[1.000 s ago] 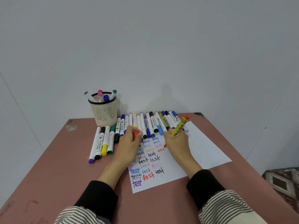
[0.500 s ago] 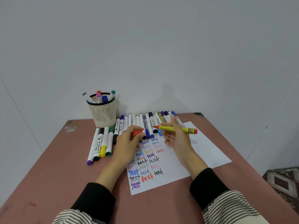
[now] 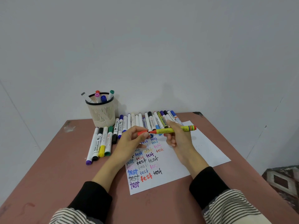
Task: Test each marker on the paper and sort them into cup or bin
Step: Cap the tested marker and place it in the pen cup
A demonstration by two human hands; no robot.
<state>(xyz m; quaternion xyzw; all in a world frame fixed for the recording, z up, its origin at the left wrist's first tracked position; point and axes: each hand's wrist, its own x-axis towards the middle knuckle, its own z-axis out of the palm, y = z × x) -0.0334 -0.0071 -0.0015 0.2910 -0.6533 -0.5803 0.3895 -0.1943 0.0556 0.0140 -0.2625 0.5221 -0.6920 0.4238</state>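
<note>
Here, red cap (image 3: 142, 133) pinched in left hand (image 3: 131, 142), yellow marker (image 3: 171, 130) gripped in right hand (image 3: 178, 139), nib seemingly half-hidden.

Plain room corner set up as a little desk spot, probably a home or small office

We couldn't pin it down tighter than that, since all we saw was a worn reddish-brown table (image 3: 48, 183) with scuffed patches, pushed right up against bare white walls (image 3: 161, 46) that met in a corner. On it sat a cream mesh pen cup (image 3: 102, 113) with markers sticking out, a long row of markers (image 3: 145, 121) along the far edge, and a sheet of paper (image 3: 207, 147) covered in "test" scribbles in lots of colours. Off the right edge we caught a bit of patterned floor tile (image 3: 281, 180), which felt more homey than workshop to us.
</note>
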